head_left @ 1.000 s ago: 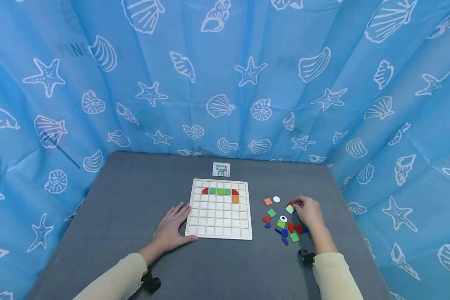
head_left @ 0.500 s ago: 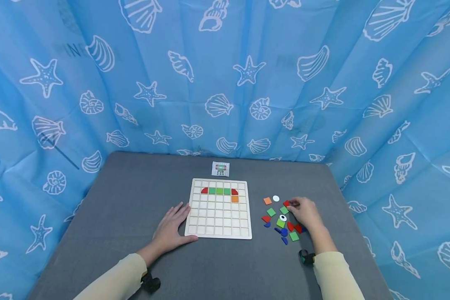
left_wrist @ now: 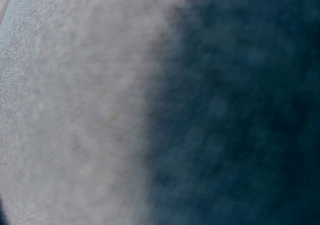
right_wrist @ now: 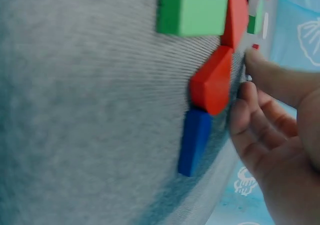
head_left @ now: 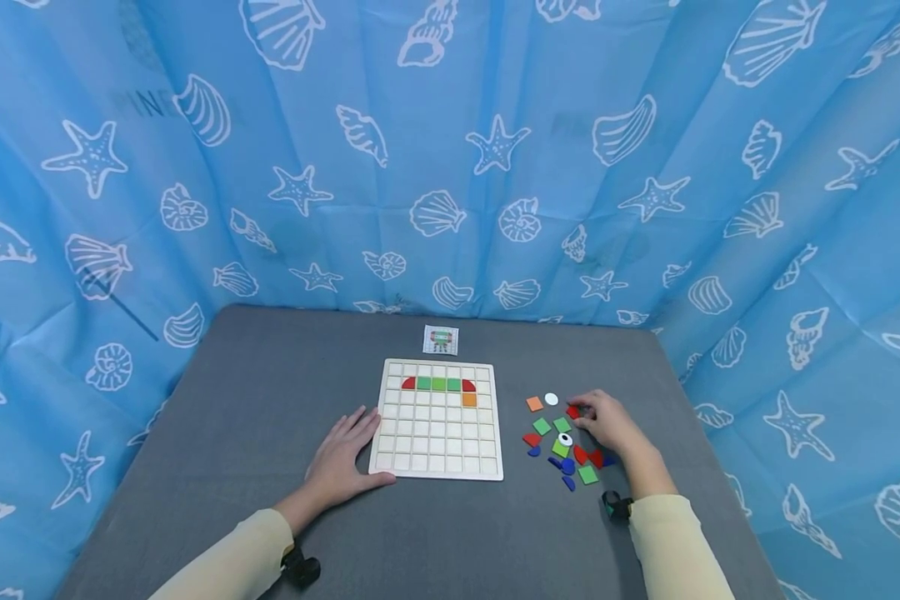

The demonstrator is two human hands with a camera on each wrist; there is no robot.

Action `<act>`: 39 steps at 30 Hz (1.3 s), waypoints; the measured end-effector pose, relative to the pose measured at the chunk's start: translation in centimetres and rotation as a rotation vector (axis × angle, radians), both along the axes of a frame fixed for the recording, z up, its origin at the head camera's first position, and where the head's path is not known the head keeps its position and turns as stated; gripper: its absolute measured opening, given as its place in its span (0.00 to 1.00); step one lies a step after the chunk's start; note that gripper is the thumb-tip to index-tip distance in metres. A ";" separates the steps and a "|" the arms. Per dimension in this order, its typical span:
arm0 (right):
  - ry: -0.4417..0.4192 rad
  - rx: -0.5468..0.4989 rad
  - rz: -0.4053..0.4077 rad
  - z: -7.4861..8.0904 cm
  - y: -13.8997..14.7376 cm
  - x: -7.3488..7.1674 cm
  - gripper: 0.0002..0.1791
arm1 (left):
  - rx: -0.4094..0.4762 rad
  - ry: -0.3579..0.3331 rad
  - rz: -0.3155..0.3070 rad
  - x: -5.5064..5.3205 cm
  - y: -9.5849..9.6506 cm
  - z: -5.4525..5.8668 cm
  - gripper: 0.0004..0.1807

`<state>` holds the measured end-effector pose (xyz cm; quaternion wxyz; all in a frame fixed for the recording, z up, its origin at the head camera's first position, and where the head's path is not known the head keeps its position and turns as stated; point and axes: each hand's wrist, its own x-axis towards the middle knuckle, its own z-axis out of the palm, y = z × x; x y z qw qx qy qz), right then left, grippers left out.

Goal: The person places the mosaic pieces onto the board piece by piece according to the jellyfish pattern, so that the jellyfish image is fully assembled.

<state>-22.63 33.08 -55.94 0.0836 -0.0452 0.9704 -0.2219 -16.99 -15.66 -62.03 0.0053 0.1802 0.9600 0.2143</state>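
My left hand (head_left: 342, 454) rests flat with spread fingers on the left edge of a white gridded board (head_left: 437, 467), its thumb at the near corner. Set in the board's squares are two red curved pieces (head_left: 408, 384), a row of green squares (head_left: 438, 384) and an orange square (head_left: 469, 400). To the right, my right hand (head_left: 607, 419) pinches a small red piece (head_left: 573, 412) between thumb and fingers, low over the table. Just beside it lies a loose green square (head_left: 562, 425). In the right wrist view, the right hand (right_wrist: 275, 115) partly hides the red piece (right_wrist: 255, 46).
Loose blue (head_left: 567, 467), red (head_left: 532, 438), green, orange (head_left: 535, 403) and white pieces (head_left: 551, 399) lie right of the board. A small patterned picture card (head_left: 441, 340) lies behind the board on the grey table (head_left: 307, 358). The left wrist view is mostly blurred cloth.
The green square that my right hand held has been shifted left and let go beside the other pieces. The right hand's fingers are now at the red piece. My left hand stays put.
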 end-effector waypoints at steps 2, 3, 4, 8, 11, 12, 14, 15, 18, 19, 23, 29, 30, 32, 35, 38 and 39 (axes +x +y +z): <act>0.000 0.001 -0.017 -0.1 0.1 -0.1 0.17 | -0.008 0.005 0.000 0.0 0.0 -0.1 0.63; -0.001 0.003 -0.029 -0.1 0.1 -0.1 0.16 | -0.007 0.006 -0.001 0.0 -0.1 -0.1 0.63; -0.002 0.006 -0.044 -0.1 0.1 -0.1 0.16 | -0.005 0.009 -0.002 0.0 -0.1 -0.1 0.63; 0.008 0.003 -0.078 -0.2 0.0 0.1 0.14 | -0.006 0.014 -0.001 -0.1 -0.1 0.0 0.63; 0.024 0.001 -0.086 -0.3 -0.2 0.3 0.14 | -0.012 0.009 -0.001 0.0 -0.1 0.0 0.63; 0.029 -0.001 -0.090 -0.2 -0.3 0.4 0.14 | -0.012 0.005 -0.001 0.0 -0.1 0.0 0.63; 0.041 -0.003 -0.097 -0.1 -0.7 0.7 0.15 | -0.013 0.000 -0.002 0.0 0.0 0.0 0.63; 0.051 -0.002 -0.096 0.0 -0.9 0.8 0.15 | -0.013 0.000 -0.004 -0.1 0.0 -0.1 0.63; 0.086 -0.008 -0.095 0.4 -1.9 1.0 0.16 | -0.002 0.002 -0.005 -0.1 0.0 -0.1 0.63; 0.100 -0.012 -0.091 0.6 -2.3 1.0 0.16 | 0.002 0.005 -0.006 -0.1 0.0 -0.1 0.63; 0.145 -0.045 -0.070 1.3 -4.0 1.2 0.16 | 0.008 0.010 -0.004 -0.1 -0.1 -0.2 0.63; 0.235 -0.060 -0.042 1.8 -6.8 1.1 0.15 | 0.007 0.010 -0.002 0.0 -0.1 0.0 0.63; 0.245 -0.061 -0.040 1.8 -7.3 1.1 0.15 | 0.005 0.011 -0.001 0.0 -0.1 0.0 0.63; 0.258 -0.067 -0.039 1.9 -8.3 1.1 0.15 | 0.007 0.010 -0.001 0.0 -0.1 0.1 0.63; 0.268 -0.087 -0.031 2.0 -10.0 1.2 0.14 | 0.007 0.011 0.000 0.1 -0.1 0.1 0.62; 0.273 -0.109 -0.017 2.1 -11.6 1.2 0.14 | 0.015 0.017 -0.001 0.1 -0.1 0.1 0.62; 0.273 -0.115 -0.009 2.1 -12.1 1.3 0.14 | 0.018 0.020 -0.002 0.1 -0.1 0.1 0.62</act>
